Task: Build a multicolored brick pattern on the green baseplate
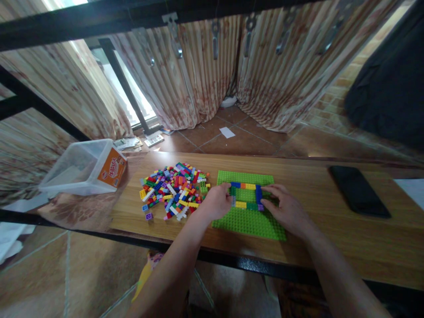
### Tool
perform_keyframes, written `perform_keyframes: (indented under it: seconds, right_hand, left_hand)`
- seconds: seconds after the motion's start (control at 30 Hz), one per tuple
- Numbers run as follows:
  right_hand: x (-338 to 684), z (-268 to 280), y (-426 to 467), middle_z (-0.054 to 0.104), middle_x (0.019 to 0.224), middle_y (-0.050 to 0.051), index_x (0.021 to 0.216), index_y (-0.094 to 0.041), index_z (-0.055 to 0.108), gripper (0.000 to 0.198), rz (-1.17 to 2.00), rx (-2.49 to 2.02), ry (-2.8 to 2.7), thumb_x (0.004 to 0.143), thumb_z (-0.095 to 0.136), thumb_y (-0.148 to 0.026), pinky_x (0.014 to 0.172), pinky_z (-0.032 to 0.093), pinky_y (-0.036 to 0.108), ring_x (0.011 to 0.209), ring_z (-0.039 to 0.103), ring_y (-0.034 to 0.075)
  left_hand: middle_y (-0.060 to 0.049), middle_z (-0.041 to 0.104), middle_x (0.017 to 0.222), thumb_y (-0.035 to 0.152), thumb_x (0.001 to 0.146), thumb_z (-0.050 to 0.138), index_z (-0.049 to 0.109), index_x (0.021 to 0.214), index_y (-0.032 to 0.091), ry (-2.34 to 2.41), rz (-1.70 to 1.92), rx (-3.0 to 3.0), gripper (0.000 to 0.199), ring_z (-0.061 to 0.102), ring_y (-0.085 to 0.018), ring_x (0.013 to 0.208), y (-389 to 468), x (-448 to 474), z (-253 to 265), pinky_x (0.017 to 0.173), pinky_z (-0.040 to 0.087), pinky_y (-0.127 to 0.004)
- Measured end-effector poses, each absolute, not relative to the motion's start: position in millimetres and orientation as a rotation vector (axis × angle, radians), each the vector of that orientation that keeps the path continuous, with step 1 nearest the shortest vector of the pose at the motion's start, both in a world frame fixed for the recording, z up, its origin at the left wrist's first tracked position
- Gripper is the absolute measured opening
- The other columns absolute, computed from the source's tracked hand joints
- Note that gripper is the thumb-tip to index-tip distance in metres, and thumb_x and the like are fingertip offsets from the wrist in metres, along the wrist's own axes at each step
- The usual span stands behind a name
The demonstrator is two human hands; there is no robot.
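A green studded baseplate [248, 225] lies on the table, and a rectangle of coloured building bricks [250, 187] sits on it around a bare green middle. My left hand [217, 202] is closed at the rectangle's left side, its fingertips against the bricks and partly hidden. At the opposite side, my right hand [283, 205] has thumb and fingers pressed on the blue and purple bricks [259, 196]. Left of the plate spreads a heap of loose building bricks [175, 190] in many colours, close to my left hand.
The wooden table [318, 247] has a black phone [359, 191] lying at its right. A clear plastic bin [82, 170] with an orange label stands to the left. White paper [412, 192] shows at the right edge. A dark metal bar [198, 9] with hooks crosses above, before curtains.
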State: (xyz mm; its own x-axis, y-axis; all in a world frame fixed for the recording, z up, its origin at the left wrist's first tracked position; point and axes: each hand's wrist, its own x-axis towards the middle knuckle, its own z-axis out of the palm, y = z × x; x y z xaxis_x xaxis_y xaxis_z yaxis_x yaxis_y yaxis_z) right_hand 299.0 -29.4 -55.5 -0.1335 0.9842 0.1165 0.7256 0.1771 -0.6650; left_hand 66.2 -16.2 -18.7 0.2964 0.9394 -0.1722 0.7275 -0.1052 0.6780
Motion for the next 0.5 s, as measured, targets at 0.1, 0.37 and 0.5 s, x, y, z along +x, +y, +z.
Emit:
perform_keyframes:
  seconds: [0.1,0.37,0.5]
  right_hand:
    - [298.8,-56.9,-29.7,0.060,0.121,0.014,0.114,-0.019,0.067,0.038,0.623,-1.595,-1.913,0.082,0.057,-0.037,0.092,0.052,0.047,0.103,0.063,0.028]
    - [302.2,-55.6,-31.4,0.063,0.118,0.014,0.110,-0.018,0.069,0.039,0.608,-1.622,-1.889,0.081,0.058,-0.041,0.085,0.053,0.046,0.090,0.065,0.026]
    - [298.7,-53.7,-31.6,0.067,0.106,0.013,0.103,-0.018,0.072,0.037,0.519,-1.678,-1.807,0.082,0.056,-0.044,0.081,0.053,0.045,0.083,0.064,0.025]
  left_hand:
    - [-0.002,0.066,0.074,0.014,0.083,0.057,0.064,0.110,0.011,1.448,0.404,1.882,0.027,0.060,-0.015,0.064,-16.9,65.0,-18.1,0.062,0.044,-0.025]
    - [-0.002,0.068,0.074,0.017,0.083,0.058,0.063,0.106,0.013,1.419,0.419,1.866,0.024,0.063,-0.016,0.068,-20.9,66.8,-21.1,0.061,0.044,-0.024]
    - [-0.002,0.069,0.075,0.016,0.083,0.056,0.063,0.109,0.013,1.342,0.445,1.819,0.027,0.063,-0.015,0.066,-22.9,68.7,-21.6,0.056,0.042,-0.022]
